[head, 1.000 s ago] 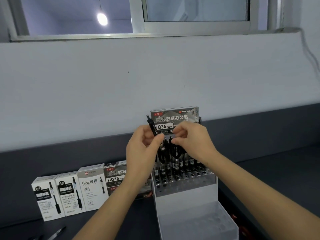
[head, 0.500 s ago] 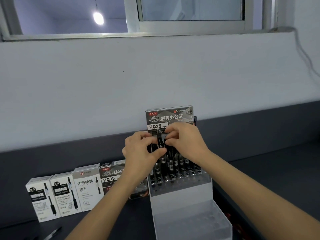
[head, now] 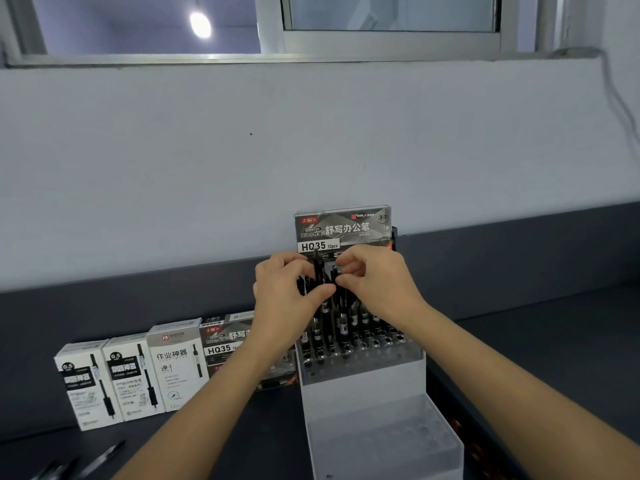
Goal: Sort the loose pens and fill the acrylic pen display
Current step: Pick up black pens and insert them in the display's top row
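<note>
Item 1, acrylic pen display (head: 363,389): I log it standing on the dark bench (head: 536,341), right of centre in my view. It is stepped. The upper tier carries a block of standing pens (head: 349,323), black and upright in their holes. The frosted lower tier (head: 384,441) sits at 6 o'clock.

Item 2, header card (head: 343,230): at 12 o'clock of the display, upright, printed "HQ35 12pcs".

Item 3, left hand (head: 287,292): clenched round a black pen (head: 317,268). The pen is held upright above the standing block, with its top in front of the card.

Item 4, right hand (head: 377,282): just beside the left hand, at its 3 o'clock. Thumb and forefinger pinch the top of a second pen (head: 336,271). That pen's lower part is hidden, so I cannot tell whether it is seated.

Item 5, pen boxes: a touching row at 9 o'clock of the display, made up of three white boxes (head: 133,375) and one dark box (head: 225,344) marked HQ35. The left forearm crosses the dark one.

Item 6, loose pens (head: 104,455): lying flat on the bench at 7 o'clock. They are too blurred for me to count.

Item 7, window (head: 391,15): above the pale wall at 12 o'clock.
</note>
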The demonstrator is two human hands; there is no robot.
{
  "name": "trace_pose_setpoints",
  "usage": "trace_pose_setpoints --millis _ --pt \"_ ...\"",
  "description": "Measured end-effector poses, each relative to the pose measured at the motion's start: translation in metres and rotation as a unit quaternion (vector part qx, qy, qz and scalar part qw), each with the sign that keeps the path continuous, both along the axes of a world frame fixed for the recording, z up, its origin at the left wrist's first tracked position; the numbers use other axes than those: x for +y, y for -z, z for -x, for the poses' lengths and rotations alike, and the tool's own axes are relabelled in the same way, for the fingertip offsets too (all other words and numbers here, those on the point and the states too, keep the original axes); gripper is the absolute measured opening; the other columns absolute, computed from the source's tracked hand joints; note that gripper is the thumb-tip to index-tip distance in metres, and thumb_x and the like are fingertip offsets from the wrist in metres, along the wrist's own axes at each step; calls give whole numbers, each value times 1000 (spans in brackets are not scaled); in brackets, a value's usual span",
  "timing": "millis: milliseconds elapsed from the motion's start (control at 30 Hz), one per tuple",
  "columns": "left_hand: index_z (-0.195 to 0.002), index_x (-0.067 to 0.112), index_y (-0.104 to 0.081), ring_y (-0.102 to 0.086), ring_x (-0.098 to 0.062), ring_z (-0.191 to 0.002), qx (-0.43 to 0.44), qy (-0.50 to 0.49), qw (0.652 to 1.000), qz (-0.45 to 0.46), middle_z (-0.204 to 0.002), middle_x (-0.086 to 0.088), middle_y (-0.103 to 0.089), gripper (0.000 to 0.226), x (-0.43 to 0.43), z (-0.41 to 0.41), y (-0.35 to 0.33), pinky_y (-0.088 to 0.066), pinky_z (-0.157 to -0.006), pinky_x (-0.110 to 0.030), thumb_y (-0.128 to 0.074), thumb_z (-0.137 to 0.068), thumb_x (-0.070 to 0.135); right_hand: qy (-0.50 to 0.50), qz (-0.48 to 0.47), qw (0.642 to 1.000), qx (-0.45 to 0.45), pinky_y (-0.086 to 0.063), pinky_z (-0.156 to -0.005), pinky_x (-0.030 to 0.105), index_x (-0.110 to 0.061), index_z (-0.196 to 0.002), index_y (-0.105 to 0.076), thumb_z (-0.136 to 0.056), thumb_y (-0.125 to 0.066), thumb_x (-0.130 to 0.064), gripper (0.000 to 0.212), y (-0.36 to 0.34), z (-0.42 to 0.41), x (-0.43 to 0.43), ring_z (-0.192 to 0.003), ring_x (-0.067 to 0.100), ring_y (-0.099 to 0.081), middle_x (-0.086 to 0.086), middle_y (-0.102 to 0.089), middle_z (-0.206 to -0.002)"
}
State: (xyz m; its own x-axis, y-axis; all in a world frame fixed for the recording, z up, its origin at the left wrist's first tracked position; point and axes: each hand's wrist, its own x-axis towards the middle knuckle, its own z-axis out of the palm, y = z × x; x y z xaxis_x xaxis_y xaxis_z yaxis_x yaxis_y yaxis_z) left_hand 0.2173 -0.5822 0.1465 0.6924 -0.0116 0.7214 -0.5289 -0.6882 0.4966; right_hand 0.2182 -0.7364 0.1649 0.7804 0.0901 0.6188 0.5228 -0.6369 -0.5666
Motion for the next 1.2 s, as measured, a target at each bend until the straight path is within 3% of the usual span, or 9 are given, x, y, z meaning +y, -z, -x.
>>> trace_pose_setpoints --millis 167,333,533,700,833,933,1067,1200 --pt "-84 20 -61 -42 -18 -112 -13 -18 999 -25 -101 13 -48 23 -2 -3 1 -39 -96 -38 -76 -76 36 5 9 1000 0 -42 -72 7 -15 -103 -68 -84 -69 -12 19 0 -1 0 -82 4 -60 -4 -68 -93" --pt "-79 22 -54 -36 -15 -104 41 -12 993 -107 -102 8 -48 28 -1 -4 -5 -35 -84 -29 -76 -74 38 4 14 1000 -2 -40 -71 3 -14 -103 -69 -84 -70 -11 19 -2 -1 0 -83 4 -60 -3 -69 -95" --pt "-85 21 -58 -34 -18 -107 88 4 978 -190 -105 5 -45 31 2 -8 -16 -38 -93 -38 -78 -71 40 0 24 1000 -7 -45 -76 9 -14 -102 -70 -84 -69 -11 18 -3 0 1 -86 5 -62 -3 -70 -97" --pt "-98 25 -61 -45 -17 -105 38 10 987 -157 -102 9 -54 28 3 -9 -14 -42 -91 -40 -73 -77 39 3 30 1000 -7 -48 -81 16 -14 -101 -71 -84 -69 -12 17 -3 2 1 -86 6 -63 -2 -71 -96" --pt "-92 27 -69 -49 -13 -100 -14 31 990 -138 -96 12 -61 10 4 -11 -12 -43 -90 -40 -64 -86 34 29 21 999 -3 -48 -74 16 -15 -93 -71 -83 -71 -18 11 -1 3 1 -80 6 -61 -4 -69 -89" --pt "-85 23 -72 -49 -12 -96 -28 23 991 -126 -91 10 -61 10 4 -13 -13 -44 -87 -41 -63 -89 26 50 35 998 17 -46 -70 19 -16 -90 -70 -83 -71 -25 11 0 5 1 -78 8 -59 -6 -65 -82" --pt "-96 23 -71 -46 -15 -106 -22 15 991 -130 -103 7 -58 12 1 -12 -14 -41 -93 -40 -63 -89 28 56 49 997 21 -51 -76 26 -13 -90 -72 -85 -68 -23 12 -4 7 1 -81 10 -61 -7 -63 -80" --pt "-116 24 -61 -43 -16 -116 -31 2 992 -125 -118 6 -57 29 1 -9 -3 -35 -95 -30 -63 -88 33 58 59 997 11 -50 -77 24 -14 -92 -72 -87 -66 -22 11 -1 8 1 -82 11 -61 -4 -64 -84"
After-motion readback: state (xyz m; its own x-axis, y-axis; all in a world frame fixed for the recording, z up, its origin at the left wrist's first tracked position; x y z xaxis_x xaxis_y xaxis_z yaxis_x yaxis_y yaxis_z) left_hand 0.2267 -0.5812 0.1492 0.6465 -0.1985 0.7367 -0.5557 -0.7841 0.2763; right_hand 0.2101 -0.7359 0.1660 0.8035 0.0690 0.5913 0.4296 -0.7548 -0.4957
